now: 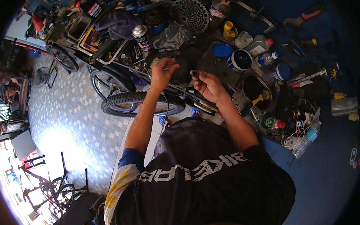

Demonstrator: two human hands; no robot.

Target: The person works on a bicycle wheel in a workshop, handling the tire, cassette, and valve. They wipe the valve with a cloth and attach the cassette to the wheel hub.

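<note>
- Head view, two hands: the right hand (209, 87) pinches one small dark round part (194, 73) between thumb and fingers, at the fingertips.
- The left hand (162, 75) is apart from it, fingers bent toward the right hand; whether their tips meet or hold anything, I cannot tell.
- One worktop (208, 59) lies beneath and beyond the fingers of both hands.
- One large toothed sprocket cluster (190, 14), well beyond the fingers.
- One spray can (142, 39), beyond and left of the left fingers; its dark label carries print too small to read.
- One blue lid (222, 50) and one open tub (239, 61) with dark contents, beyond and right of the right fingers.
- Two bottles farther right of those fingers: one grey with a red cap (259, 46), one clear with a blue label (266, 59).
- One basin (270, 93) with one yellow-handled brush (259, 99), right of the right hand.
- Three tyres, left of the left fingers: a knobbly one (123, 102) nearest, a second (127, 76) behind it, a third (60, 48) farthest.
- One black shirt (216, 203), nearer the body than the fingers, bears large white lettering across its back.
</note>
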